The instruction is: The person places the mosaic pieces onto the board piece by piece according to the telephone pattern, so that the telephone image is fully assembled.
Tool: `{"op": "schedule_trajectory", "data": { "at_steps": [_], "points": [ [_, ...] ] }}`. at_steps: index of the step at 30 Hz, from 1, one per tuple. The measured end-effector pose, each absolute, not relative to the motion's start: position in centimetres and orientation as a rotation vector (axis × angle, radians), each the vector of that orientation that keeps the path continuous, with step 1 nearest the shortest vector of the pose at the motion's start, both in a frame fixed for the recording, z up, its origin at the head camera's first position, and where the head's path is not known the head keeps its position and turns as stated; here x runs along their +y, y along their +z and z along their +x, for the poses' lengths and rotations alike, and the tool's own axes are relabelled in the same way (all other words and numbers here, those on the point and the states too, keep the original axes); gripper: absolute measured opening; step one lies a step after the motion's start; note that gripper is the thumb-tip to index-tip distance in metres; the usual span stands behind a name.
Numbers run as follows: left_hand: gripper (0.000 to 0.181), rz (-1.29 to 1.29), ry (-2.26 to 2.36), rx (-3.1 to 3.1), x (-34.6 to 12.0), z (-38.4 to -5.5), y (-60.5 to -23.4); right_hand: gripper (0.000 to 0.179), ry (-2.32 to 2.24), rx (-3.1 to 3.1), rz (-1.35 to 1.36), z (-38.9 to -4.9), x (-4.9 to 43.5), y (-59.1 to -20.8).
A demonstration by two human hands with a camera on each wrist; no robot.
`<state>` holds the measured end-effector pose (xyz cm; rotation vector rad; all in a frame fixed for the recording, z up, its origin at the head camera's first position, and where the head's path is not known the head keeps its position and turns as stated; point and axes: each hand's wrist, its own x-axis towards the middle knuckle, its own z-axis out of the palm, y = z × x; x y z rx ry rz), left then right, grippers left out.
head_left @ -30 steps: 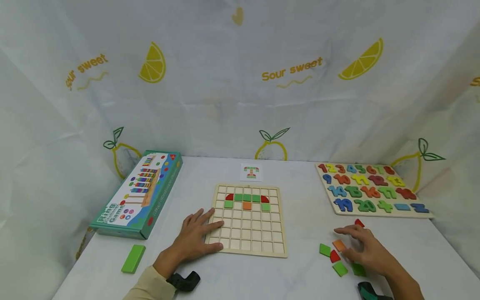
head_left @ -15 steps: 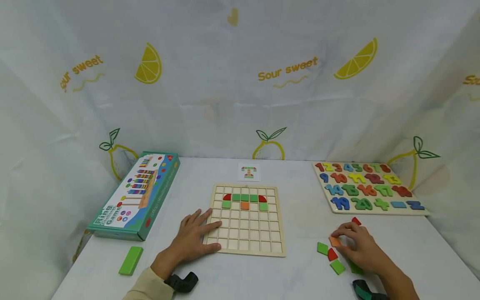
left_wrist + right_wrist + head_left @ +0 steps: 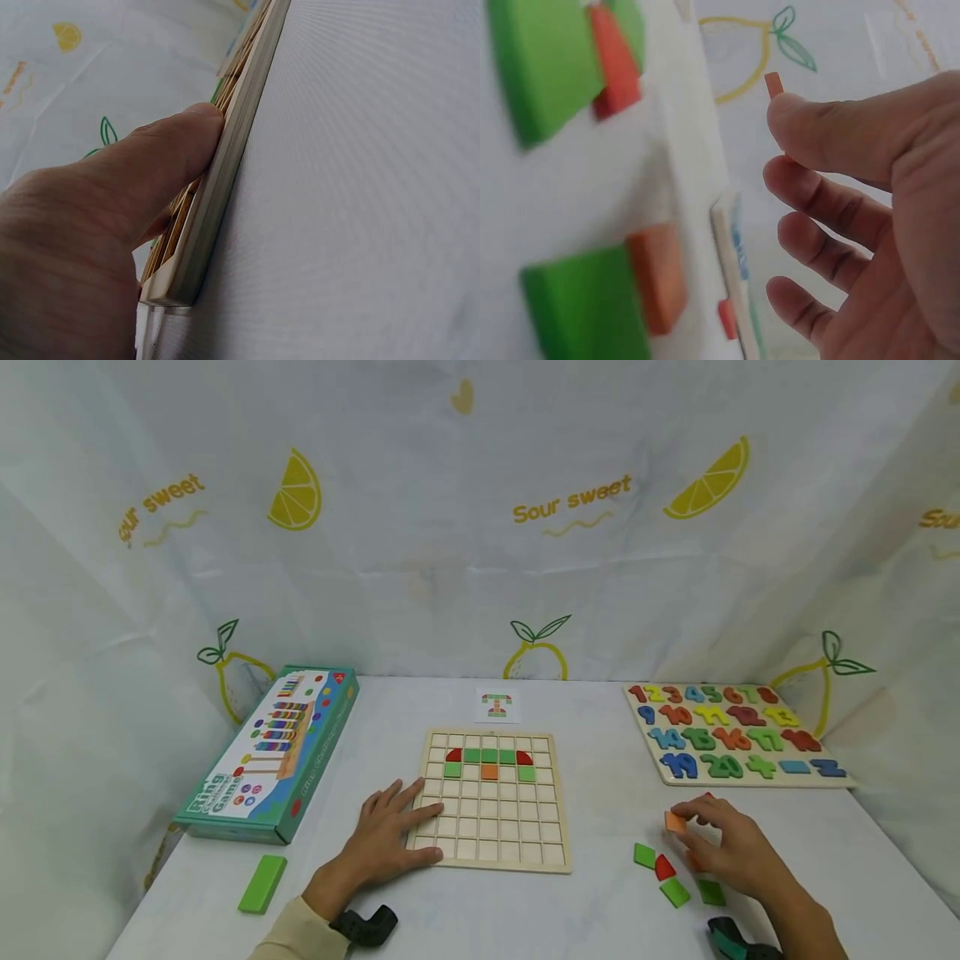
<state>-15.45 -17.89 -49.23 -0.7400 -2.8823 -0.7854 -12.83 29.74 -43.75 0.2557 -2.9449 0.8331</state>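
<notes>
Between the thumb and fingers of my right hand (image 3: 727, 852) is a small orange square tile (image 3: 675, 822), raised off the table; its edge (image 3: 773, 84) shows past the thumb in the right wrist view. Below that hand lie several loose green tiles (image 3: 675, 892), a red quarter-round tile (image 3: 664, 867) and a second orange tile (image 3: 658, 277). My left hand (image 3: 386, 835) rests with spread fingers on the left side of a wooden grid board (image 3: 498, 866). The board's upper cells hold green tiles (image 3: 489, 755), two red quarter-rounds (image 3: 524, 757) and one orange square (image 3: 489, 772).
A pattern card (image 3: 497, 705) lies behind the board. At the right back sits a number puzzle board (image 3: 757, 779). On the left are a green toy box (image 3: 273, 752) and a green rectangular block (image 3: 262, 884). A printed white curtain (image 3: 420, 560) hangs behind the table.
My right hand has closed its fingertips on the orange tile and lifted it from the table, uncovering a green tile beneath. My left hand stays on the board.
</notes>
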Motion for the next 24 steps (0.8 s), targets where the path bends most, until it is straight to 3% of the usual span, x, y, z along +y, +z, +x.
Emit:
{"op": "schedule_trajectory", "data": {
  "at_steps": [24],
  "points": [
    [0.066, -0.728, -0.782, -2.869, -17.8, -15.3, -49.2, 0.028, 0.842, -2.522, 0.611, -13.1, 21.6, -38.3]
  ]
}}
